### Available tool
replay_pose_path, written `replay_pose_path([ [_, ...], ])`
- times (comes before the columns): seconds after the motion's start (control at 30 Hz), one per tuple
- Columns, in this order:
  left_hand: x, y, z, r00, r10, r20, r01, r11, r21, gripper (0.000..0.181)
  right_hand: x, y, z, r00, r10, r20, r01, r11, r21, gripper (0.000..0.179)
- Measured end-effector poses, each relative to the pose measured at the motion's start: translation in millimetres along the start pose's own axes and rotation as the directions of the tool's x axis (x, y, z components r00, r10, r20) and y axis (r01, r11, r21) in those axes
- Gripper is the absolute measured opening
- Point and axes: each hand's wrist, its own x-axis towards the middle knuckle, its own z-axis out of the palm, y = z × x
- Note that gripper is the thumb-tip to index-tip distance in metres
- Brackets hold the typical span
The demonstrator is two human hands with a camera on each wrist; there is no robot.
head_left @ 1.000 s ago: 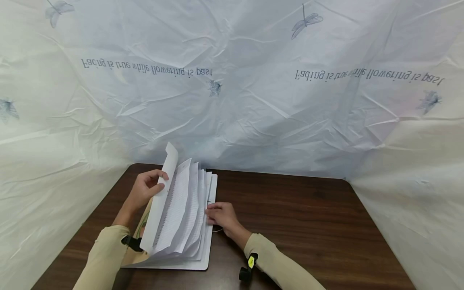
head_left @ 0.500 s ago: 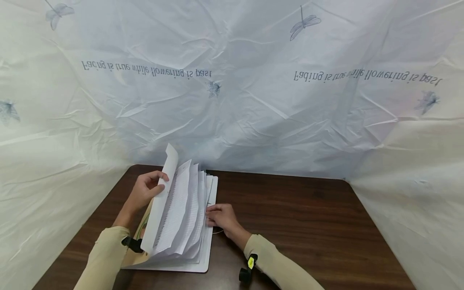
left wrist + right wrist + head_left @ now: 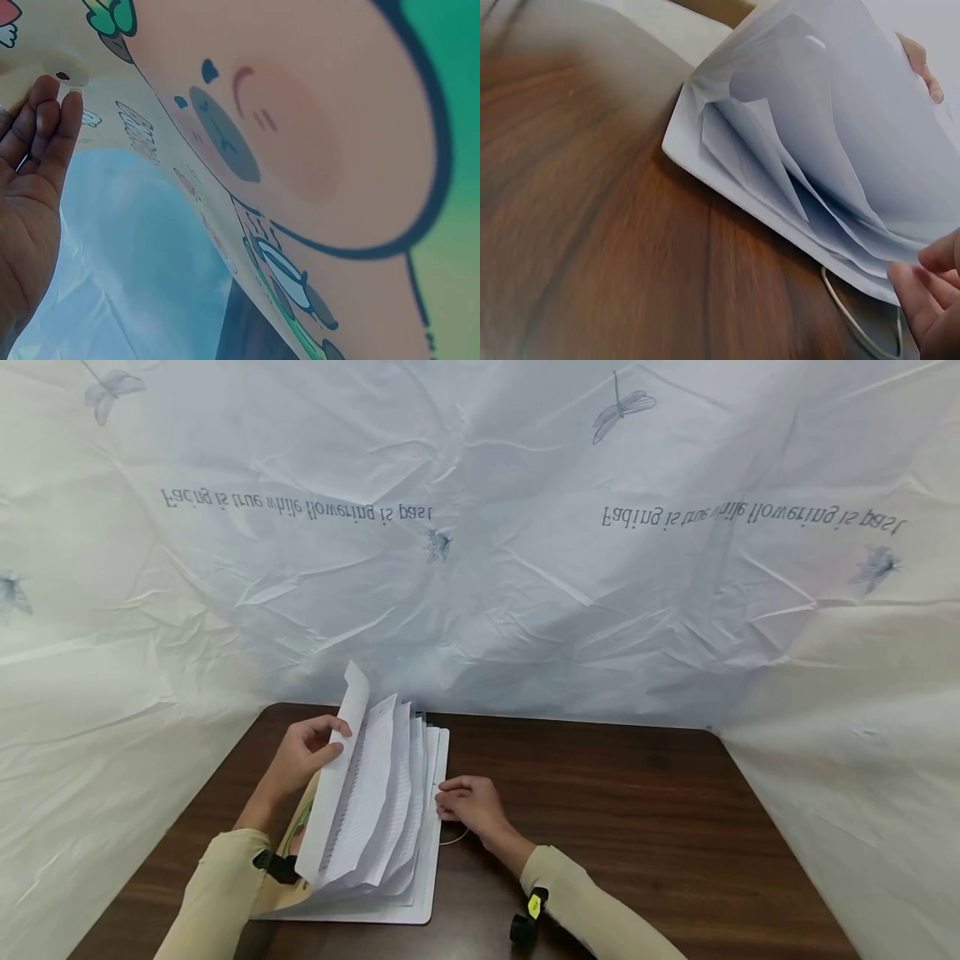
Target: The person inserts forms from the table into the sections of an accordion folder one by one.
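A folder (image 3: pixel 431 881) lies opened on the table, its white cover (image 3: pixel 330 810) raised on the left. Several lined paper sheets (image 3: pixel 371 793) fan out inside, their edges wavy. My left hand (image 3: pixel 300 752) pinches the raised cover between thumb and fingers. The left wrist view shows the cover's outer side, a cartoon print (image 3: pixel 300 150) of a pinkish animal on green and yellow. My right hand (image 3: pixel 472 802) is at the folder's right edge, fingertips close to the sheets (image 3: pixel 780 150). Beside those fingers a thin pale cord (image 3: pixel 847 315) loops out; I cannot tell whether they pinch anything.
The dark wooden table (image 3: pixel 600 827) extends to the right of the folder. A wrinkled white sheet (image 3: pixel 480 593) with printed lettering and dragonflies hangs behind the table and along both sides. Black cameras (image 3: pixel 522 928) are strapped to the wrists.
My right hand has shifted slightly right, from the sheets' edges to the folder's outer edge. The left hand keeps hold of the raised cover in nearly the same place.
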Motion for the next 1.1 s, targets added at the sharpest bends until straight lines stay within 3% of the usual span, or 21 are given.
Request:
replay_pose_path([
  [0.1, 1.6, -1.3, 2.1, 1.000, 0.007, 0.006, -0.007, 1.000, 0.010, 0.017, 0.0, 1, -8, 0.998, -0.057, 0.009, 0.057, 0.994, -0.098, 0.024],
  [0.2, 2.1, -2.4, 3.4, 1.000, 0.010, 0.008, -0.010, 1.000, 0.018, 0.017, -2.0, 2, -15, 0.992, -0.124, 0.032, 0.128, 0.961, -0.245, 0.022],
  [0.37, 3.5, -6.3, 5.4, 1.000, 0.006, 0.005, -0.006, 0.999, 0.048, 0.018, -7.9, 2, -22, 0.966, -0.239, 0.096, 0.257, 0.857, -0.447, 0.021],
  [0.53, 5.7, -7.0, 9.3, 1.000, -0.002, 0.024, -0.001, 0.995, 0.103, 0.018, -14.6, 3, -28, 0.939, -0.305, 0.157, 0.340, 0.770, -0.539, 0.024],
  [0.63, 8.0, -0.5, 13.2, 0.999, -0.004, 0.044, -0.001, 0.991, 0.133, 0.017, -17.9, 4, -30, 0.919, -0.338, 0.201, 0.389, 0.702, -0.597, 0.028],
  [0.77, 11.3, 15.2, 18.8, 0.998, -0.012, 0.064, 0.001, 0.987, 0.164, 0.015, -22.1, 4, -31, 0.900, -0.337, 0.276, 0.432, 0.607, -0.667, 0.037],
  [0.87, 13.3, 20.1, 22.1, 0.997, -0.003, 0.081, -0.012, 0.985, 0.174, 0.014, -24.6, 4, -30, 0.893, -0.314, 0.322, 0.448, 0.565, -0.692, 0.044],
  [1.1, 11.7, -3.6, 25.7, 0.995, 0.012, 0.099, -0.034, 0.973, 0.230, 0.016, -26.4, 7, -28, 0.882, -0.250, 0.400, 0.471, 0.513, -0.718, 0.054],
])
